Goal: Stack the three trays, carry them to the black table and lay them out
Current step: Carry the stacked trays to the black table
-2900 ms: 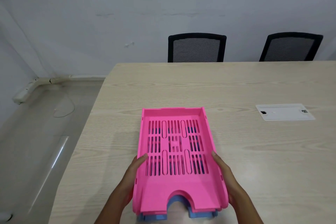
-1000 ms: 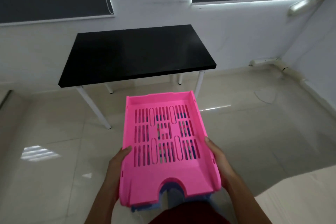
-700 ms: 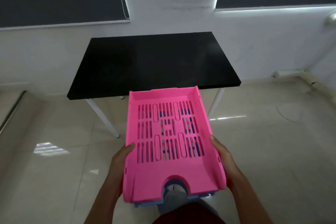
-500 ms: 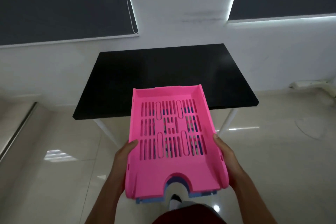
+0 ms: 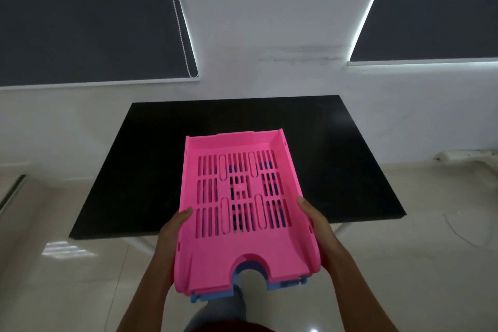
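Observation:
I hold a stack of trays in the air in front of me. The top one is a pink slotted tray [image 5: 242, 250]. A blue tray [image 5: 285, 285] peeks out beneath its near edge, and any tray between them is hidden. My left hand [image 5: 172, 234] grips the stack's left side and my right hand [image 5: 318, 226] grips its right side. The far half of the stack hangs over the near edge of the black table [image 5: 336, 164], which stands against the white wall.
Two dark roller blinds [image 5: 86, 16] hang on the wall above the table, with a bead cord [image 5: 183, 32] beside the left one. Glossy pale floor tiles [image 5: 67, 277] surround the table. A white table leg [image 5: 342, 229] shows at the right.
I lifted the stack off the wooden table, turned and walked up to the black table. The black table has grown much closer and the stack now overlaps its near edge.

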